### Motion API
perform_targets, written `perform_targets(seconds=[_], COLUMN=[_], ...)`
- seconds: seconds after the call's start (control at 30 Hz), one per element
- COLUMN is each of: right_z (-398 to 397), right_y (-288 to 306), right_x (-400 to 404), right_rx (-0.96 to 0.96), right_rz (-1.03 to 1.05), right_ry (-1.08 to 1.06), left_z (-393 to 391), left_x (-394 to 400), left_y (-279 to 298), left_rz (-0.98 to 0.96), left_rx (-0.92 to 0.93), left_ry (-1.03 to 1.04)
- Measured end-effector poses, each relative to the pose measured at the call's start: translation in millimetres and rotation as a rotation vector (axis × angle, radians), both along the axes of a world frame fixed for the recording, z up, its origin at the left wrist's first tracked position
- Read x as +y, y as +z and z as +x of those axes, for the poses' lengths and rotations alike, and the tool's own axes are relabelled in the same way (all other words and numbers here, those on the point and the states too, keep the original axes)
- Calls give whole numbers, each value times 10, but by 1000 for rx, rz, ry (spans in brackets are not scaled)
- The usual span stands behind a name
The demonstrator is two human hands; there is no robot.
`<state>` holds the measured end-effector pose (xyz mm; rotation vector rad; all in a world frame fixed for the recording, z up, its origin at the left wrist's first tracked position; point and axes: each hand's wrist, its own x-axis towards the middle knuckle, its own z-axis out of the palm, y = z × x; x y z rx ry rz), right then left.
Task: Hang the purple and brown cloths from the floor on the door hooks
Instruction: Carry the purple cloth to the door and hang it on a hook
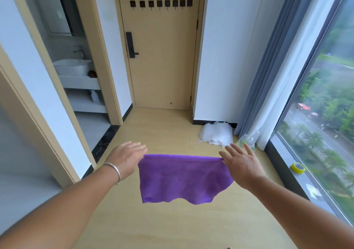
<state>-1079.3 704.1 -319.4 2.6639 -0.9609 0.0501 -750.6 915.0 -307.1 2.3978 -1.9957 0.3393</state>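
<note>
The purple cloth [182, 179] hangs in the air above the floor [162, 130], near the person and well apart from the door [161, 66]. It is stretched wide between the two hands. Its top edge runs straight from one hand to the other, and the rest droops down with a wavy bottom edge.

The left hand [126, 156] holds the top left corner. The corner is pinched under the hand, by the thumb side, while the other fingers stretch out nearly flat and close together. The right hand [241, 162] holds the top right corner the same way. Its fingers [249, 149] are spread apart and point away, and the pinch itself is mostly hidden.

A silver bracelet [115, 170] sits on the left wrist.

Far away, a row of dark hooks [161, 3] runs across the top of the door. A white pile [216, 133] lies on the floor by the right wall. A yellow tape roll [297, 167] sits on the window ledge at the right.
</note>
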Motion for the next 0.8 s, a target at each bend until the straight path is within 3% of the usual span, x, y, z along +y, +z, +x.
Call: perform_targets(seconds=[0.2, 0.33, 0.57, 0.8], right_z=[87, 96, 107, 47], right_y=[837, 1475, 2490, 3265], right_x=[-47, -23, 15, 122], right_rx=[-45, -75, -262, -352], right_rz=[-75, -121, -170, -262], right_ry=[-3, 5, 24, 47], left_z=[16, -78, -133, -304], left_x=[-21, 15, 63, 218], left_y=[794, 1438, 2462, 3323], left_rz=[-77, -249, -129, -201], left_rx=[-43, -131, -100, -26], left_ry=[-5, -33, 32, 131])
